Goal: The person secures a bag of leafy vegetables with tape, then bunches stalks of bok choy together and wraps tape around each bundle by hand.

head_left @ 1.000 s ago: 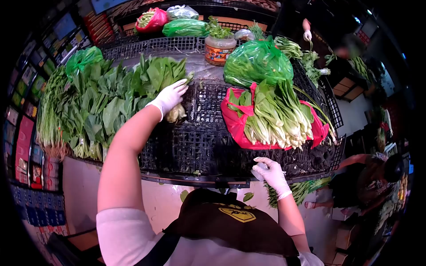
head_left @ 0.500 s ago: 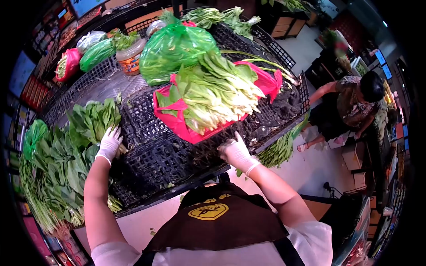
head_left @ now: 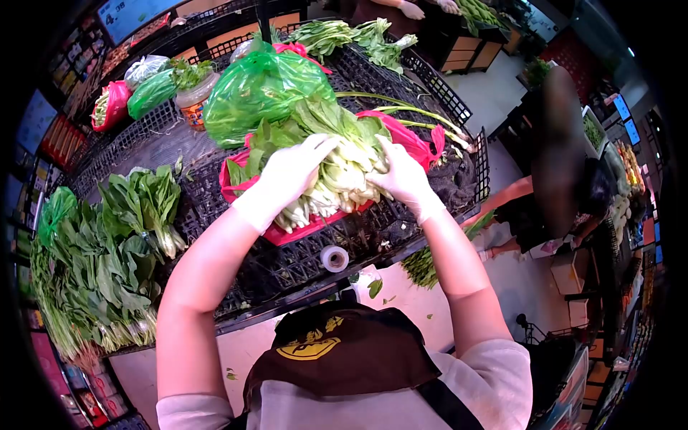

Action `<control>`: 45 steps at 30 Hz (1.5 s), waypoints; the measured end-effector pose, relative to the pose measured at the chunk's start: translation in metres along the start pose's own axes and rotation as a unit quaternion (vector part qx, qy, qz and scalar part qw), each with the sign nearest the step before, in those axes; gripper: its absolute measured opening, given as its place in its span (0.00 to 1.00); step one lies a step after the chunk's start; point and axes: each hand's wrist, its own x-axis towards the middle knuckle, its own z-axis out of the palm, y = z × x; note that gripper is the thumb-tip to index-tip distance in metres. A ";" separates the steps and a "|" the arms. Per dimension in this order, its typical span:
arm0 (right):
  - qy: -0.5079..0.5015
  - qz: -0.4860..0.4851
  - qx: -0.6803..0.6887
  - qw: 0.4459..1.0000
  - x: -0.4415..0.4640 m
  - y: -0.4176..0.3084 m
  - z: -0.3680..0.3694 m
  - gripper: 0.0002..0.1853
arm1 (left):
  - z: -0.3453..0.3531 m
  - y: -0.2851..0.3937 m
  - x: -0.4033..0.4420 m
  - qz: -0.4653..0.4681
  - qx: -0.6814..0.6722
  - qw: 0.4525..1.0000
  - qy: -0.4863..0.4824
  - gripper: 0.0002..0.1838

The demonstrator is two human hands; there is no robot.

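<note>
Single head-worn view, looking forward and steeply down from above the dark brown apron with a yellow emblem [head_left: 308, 349]; wide round fisheye, black corners. Black plastic lattice-topped stand [head_left: 251, 283] close in front, shop aisle farther right. No second view to share anything.

glossy, crinkled green plastic bag [head_left: 247, 100]; matt black plastic crates [head_left: 208, 215]; brown cloth apron [head_left: 344, 351]

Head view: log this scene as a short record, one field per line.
Left hand: gloved, on pale-stemmed greens
Right hand: gloved, on their other side
Beneath greens: pink bag
Behind: green bag, jar
Near edge: white roll
Far left: leafy bunches
Surface: black mesh
</note>
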 end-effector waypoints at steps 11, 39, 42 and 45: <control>-0.018 -0.124 0.147 0.981 0.053 -0.012 -0.035 0.29 | 0.014 -0.027 0.054 -0.084 -0.258 0.962 -0.017 0.23; -0.475 -0.258 -0.097 0.836 0.088 -0.304 0.076 0.26 | 0.016 0.056 -0.191 -0.354 -0.791 0.335 0.369 0.32; -0.149 -0.314 0.164 0.923 0.085 -0.265 0.086 0.34 | 0.041 0.037 -0.213 -0.361 -0.778 0.345 0.380 0.32; -0.151 -0.179 0.141 0.962 0.065 -0.219 0.078 0.30 | 0.051 0.032 -0.224 -0.371 -0.782 0.323 0.382 0.31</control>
